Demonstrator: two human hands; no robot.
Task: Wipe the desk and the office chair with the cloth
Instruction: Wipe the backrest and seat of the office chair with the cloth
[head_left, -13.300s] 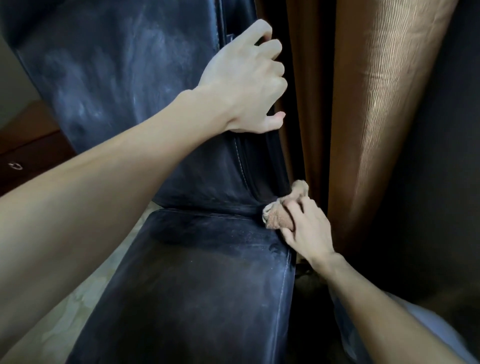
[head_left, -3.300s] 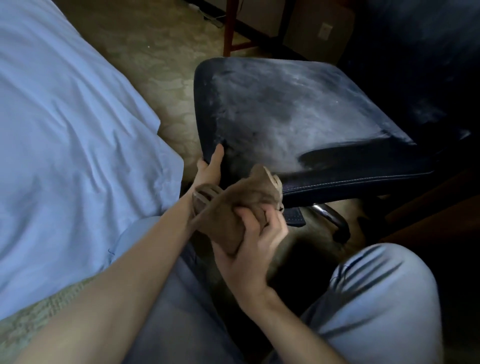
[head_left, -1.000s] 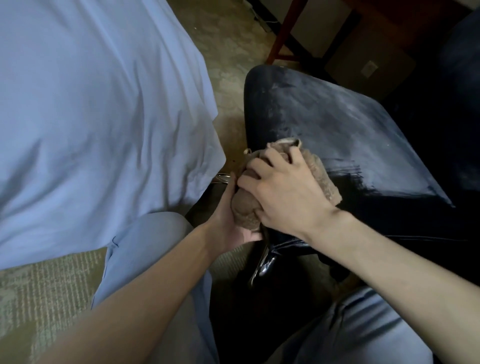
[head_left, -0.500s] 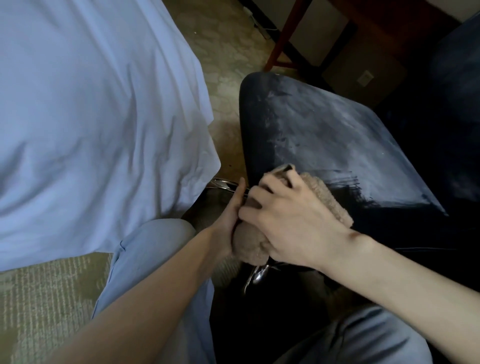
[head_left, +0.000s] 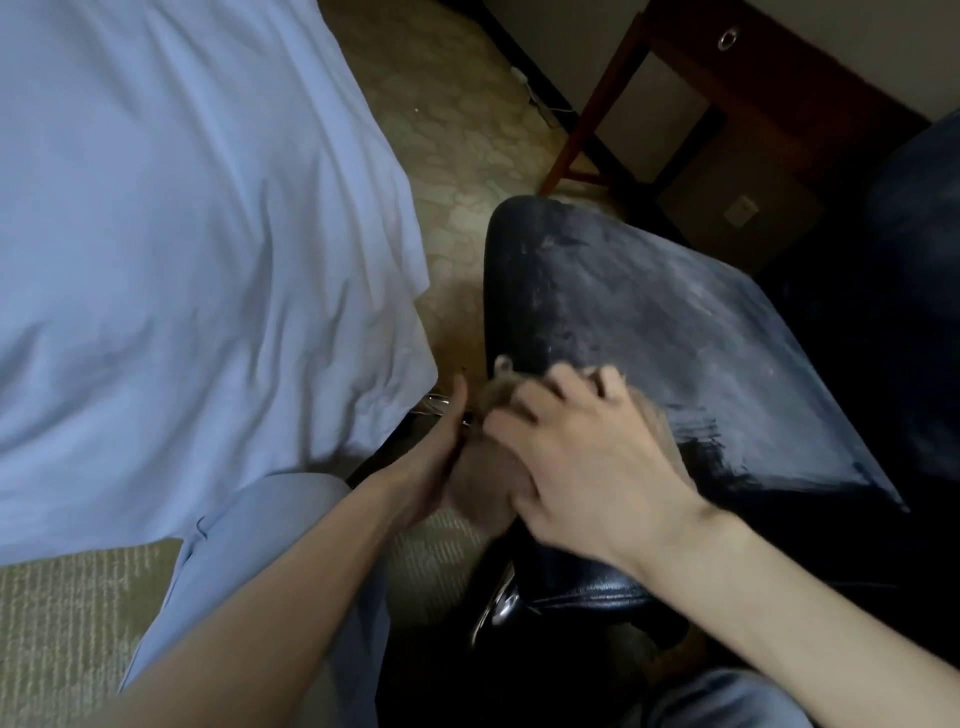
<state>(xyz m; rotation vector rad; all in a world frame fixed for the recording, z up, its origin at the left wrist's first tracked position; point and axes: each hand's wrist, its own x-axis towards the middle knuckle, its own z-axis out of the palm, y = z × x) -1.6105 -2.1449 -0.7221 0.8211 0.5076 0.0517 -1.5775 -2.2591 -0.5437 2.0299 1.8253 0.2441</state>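
The right grip (head_left: 587, 467), fingers curled over it, holds the bunched tan fleecy cloth (head_left: 480, 493) pressed on the near left corner of the dusty black leather office chair seat (head_left: 649, 312), while the left grip (head_left: 436, 462), fingers straight, lies flat against the cloth's side, near the pale blue bed sheet (head_left: 182, 234).

A bed draped in a wrinkled pale blue sheet (head_left: 182, 234) fills the left side, its hem hanging just above a beige carpet (head_left: 467, 156) with a pebbled pattern. Along the far edge, a dark baseboard (head_left: 519, 57) runs under a pale wall (head_left: 571, 26), with a white cable (head_left: 537, 101) lying beside it on the floor. Soft daylight falls on the sheet, while the right side is in deep shadow.
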